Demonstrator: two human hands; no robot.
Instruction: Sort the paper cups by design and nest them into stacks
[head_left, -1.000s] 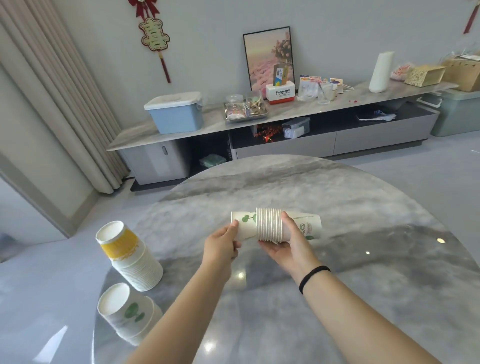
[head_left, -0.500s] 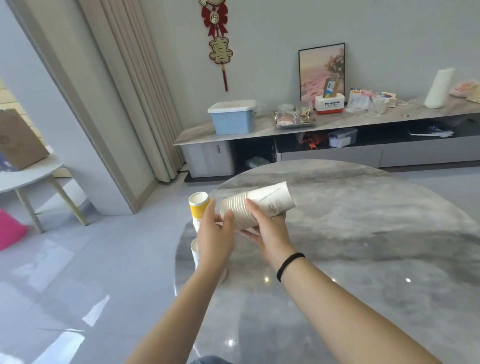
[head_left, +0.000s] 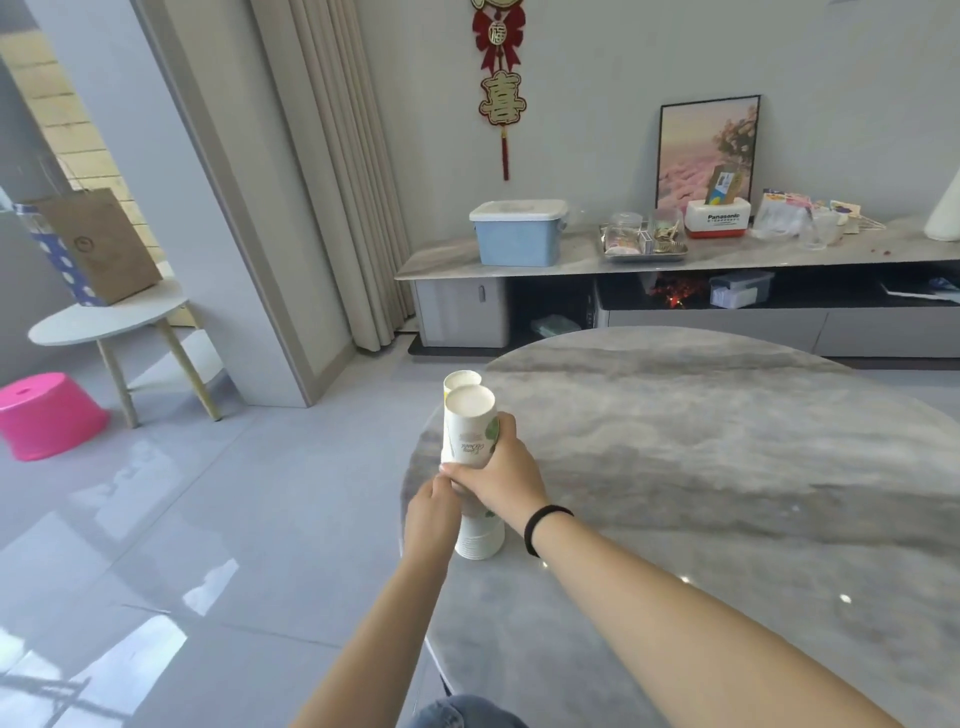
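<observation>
A tall stack of white green-leaf paper cups (head_left: 470, 436) stands upside down at the left edge of the round marble table (head_left: 701, 467). My right hand (head_left: 498, 475) grips the stack around its middle. My left hand (head_left: 431, 512) holds the stack's left side just below, its fingertips touching my right hand. The stack's lower rims (head_left: 480, 540) rest on the table. Behind it, the top of a yellow-banded cup stack (head_left: 460, 379) peeks out; the rest of that stack is hidden.
The stacks sit close to the table's left rim, with grey tiled floor (head_left: 208, 519) beyond. A pink stool (head_left: 47, 415) and a small side table (head_left: 109, 322) stand far left. A long cabinet (head_left: 675, 291) with boxes runs along the back wall.
The green-leaf stack went from lying sideways in my hands above the table to standing upside down on the stack at the left edge. My view swung left.
</observation>
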